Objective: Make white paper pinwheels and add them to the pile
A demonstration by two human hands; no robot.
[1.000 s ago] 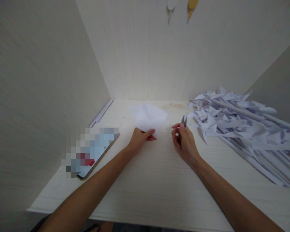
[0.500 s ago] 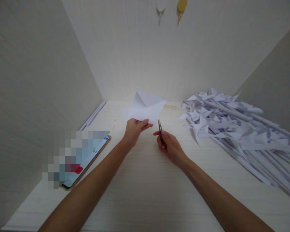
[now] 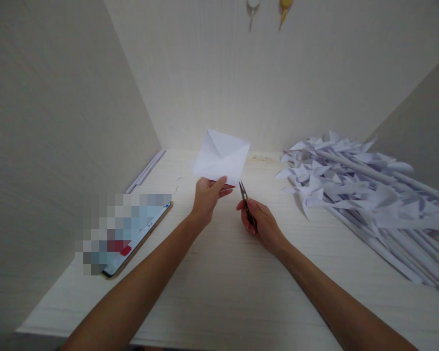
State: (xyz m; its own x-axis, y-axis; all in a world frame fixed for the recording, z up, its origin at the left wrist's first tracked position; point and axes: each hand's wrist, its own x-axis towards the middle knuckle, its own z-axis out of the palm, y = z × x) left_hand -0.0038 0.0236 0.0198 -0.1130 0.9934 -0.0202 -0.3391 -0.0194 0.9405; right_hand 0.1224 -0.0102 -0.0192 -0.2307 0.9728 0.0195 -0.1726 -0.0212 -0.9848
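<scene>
A creased white sheet of paper [image 3: 221, 156], roughly square, is pinched along its lower edge by my left hand [image 3: 209, 197], thumb on top and fingers beneath. My right hand [image 3: 261, 219] is wrapped round small dark scissors [image 3: 244, 195], perhaps thread snips. Their pointed blades aim up and away from me, close to the paper's lower right corner; whether they touch it I cannot tell. Fingers cover most of the scissors' handle.
On the right lies a heap of white paper pinwheels [image 3: 332, 170] on rolled paper sticks [image 3: 391, 243]. A phone [image 3: 139, 243], partly blurred out, lies at the left. Rolled paper [image 3: 146, 170] rests against the left wall. Two hooks [image 3: 285, 7] hang on the back wall.
The paper has turned a little and its left flap no longer sticks out as far. The scissors stay near its lower right corner. The whole view has shifted slightly.
</scene>
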